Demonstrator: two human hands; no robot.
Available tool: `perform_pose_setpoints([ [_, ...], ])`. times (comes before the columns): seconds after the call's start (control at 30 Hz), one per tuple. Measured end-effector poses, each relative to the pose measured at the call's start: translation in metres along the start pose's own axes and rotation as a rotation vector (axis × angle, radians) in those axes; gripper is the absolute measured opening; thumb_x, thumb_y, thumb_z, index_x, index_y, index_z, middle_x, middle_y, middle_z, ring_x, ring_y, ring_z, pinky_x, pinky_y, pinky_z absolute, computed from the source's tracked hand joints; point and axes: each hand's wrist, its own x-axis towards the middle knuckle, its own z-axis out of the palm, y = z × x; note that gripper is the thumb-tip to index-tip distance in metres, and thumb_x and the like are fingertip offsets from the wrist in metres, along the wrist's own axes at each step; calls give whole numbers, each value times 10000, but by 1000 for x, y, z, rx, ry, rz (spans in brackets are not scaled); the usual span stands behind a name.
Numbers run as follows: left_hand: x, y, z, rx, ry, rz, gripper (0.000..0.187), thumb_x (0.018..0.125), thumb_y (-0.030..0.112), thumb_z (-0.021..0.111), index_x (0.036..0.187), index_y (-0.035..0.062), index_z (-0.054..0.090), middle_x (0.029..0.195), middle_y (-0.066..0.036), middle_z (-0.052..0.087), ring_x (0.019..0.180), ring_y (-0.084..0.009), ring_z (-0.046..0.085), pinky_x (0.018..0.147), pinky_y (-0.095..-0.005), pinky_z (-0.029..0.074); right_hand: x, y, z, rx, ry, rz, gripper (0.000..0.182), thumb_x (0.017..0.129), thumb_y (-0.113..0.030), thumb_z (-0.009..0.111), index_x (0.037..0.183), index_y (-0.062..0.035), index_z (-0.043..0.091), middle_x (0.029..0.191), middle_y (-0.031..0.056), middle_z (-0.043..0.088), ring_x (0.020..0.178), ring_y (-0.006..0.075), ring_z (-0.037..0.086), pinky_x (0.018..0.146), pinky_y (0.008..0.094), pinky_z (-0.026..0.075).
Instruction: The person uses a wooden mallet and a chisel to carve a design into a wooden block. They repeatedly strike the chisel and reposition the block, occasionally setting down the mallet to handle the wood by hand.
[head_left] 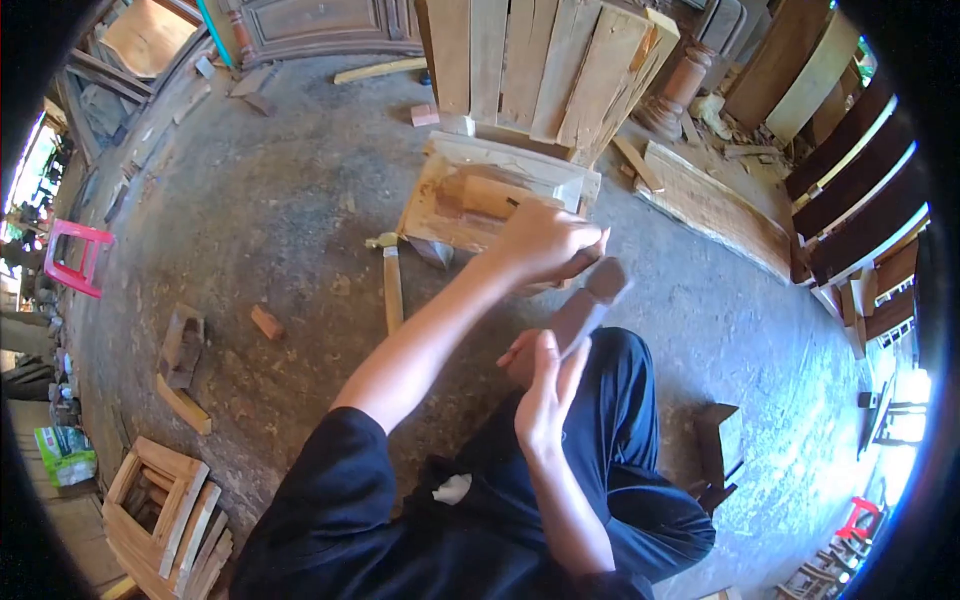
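Observation:
My left hand is closed in a fist above the near edge of a low wooden work block. What it grips is hidden by the fingers. A light wooden piece lies on top of the block, partly behind that hand. My right hand is lower, by my bent knee, with thumb and fingers around the near end of a brown wooden piece. Motion blurs this piece, and its far end points up toward my left hand. A hammer leans head-up at the block's left corner.
A slatted wooden piece stands behind the block. A long plank lies at the right. Wooden frames are stacked lower left, near offcuts on the concrete floor. A pink stool stands far left. A dark wooden piece lies right of my knee.

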Motion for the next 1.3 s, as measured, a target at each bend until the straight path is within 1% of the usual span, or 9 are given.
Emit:
perform_pose_setpoints([
  [0.1, 0, 5, -6, 34, -32, -27, 200, 918, 263, 717, 741, 173, 703, 664, -59, 689, 589, -290, 687, 568, -421, 530, 3, 8, 12, 62, 273, -198, 326, 1115, -190, 502, 1365, -29, 370, 1016, 116, 616, 801, 188, 611, 794, 354, 526],
  [0.2, 2, 4, -1, -18, -5, -8, 181, 903, 244, 722, 732, 192, 693, 662, -44, 690, 600, -282, 693, 573, -412, 528, 8, 10, 8, -124, 48, 16, 422, 1115, -295, 489, 1411, -18, 374, 978, 130, 623, 784, 215, 633, 783, 352, 526],
  [0.23, 1, 1, 1, -21, 14, 7, 180, 902, 246, 723, 732, 195, 693, 663, -43, 690, 600, -283, 693, 573, -412, 527, 6, 13, -1, -41, 10, 56, 383, 1115, -220, 514, 1396, -24, 343, 1029, 121, 613, 803, 189, 605, 822, 338, 522],
  [0.37, 0, 5, -11, 57, -36, 10, 285, 970, 256, 716, 706, 159, 669, 638, -63, 666, 583, -278, 686, 538, -404, 506, 9, 18, 18, 74, 345, -264, 334, 1108, -187, 531, 1357, -28, 375, 1035, 103, 589, 812, 181, 597, 810, 326, 513],
  [0.47, 3, 2, 0, 44, 9, 44, 270, 957, 256, 708, 704, 169, 671, 626, -66, 663, 552, -295, 663, 530, -429, 501, 10, 8, 0, -93, -24, 7, 378, 1111, -203, 510, 1400, -45, 325, 1045, 110, 592, 829, 185, 602, 795, 330, 514],
  [0.6, 1, 3, -8, 59, -44, -15, 205, 928, 250, 708, 736, 178, 698, 652, -69, 683, 604, -303, 695, 572, -439, 531, 8, 10, 13, 10, 283, -192, 430, 1106, -253, 502, 1440, -36, 341, 1013, 114, 611, 788, 204, 629, 759, 340, 535],
  [0.73, 4, 2, -11, -6, -8, 28, 285, 951, 243, 712, 692, 138, 659, 650, -94, 662, 604, -328, 673, 564, -436, 515, 8, 13, 1, -120, 69, -26, 416, 1096, -247, 492, 1424, -22, 369, 984, 125, 620, 759, 204, 623, 702, 334, 534],
  [1.23, 17, 23, 5, 125, 139, -97, 318, 968, 238, 710, 709, 103, 584, 632, -57, 647, 551, -244, 667, 515, -377, 512, 16, -9, -44, -53, 237, -133, 388, 1100, -265, 498, 1386, -15, 415, 916, 114, 608, 708, 183, 598, 644, 316, 509],
  [1.3, 16, 19, 5, 114, 103, -116, 216, 916, 268, 755, 805, 107, 663, 695, -57, 700, 603, -238, 701, 549, -375, 538, 16, -9, -46, -61, 232, -127, 389, 1100, -266, 497, 1386, -15, 415, 913, 115, 608, 709, 183, 597, 644, 315, 508],
])
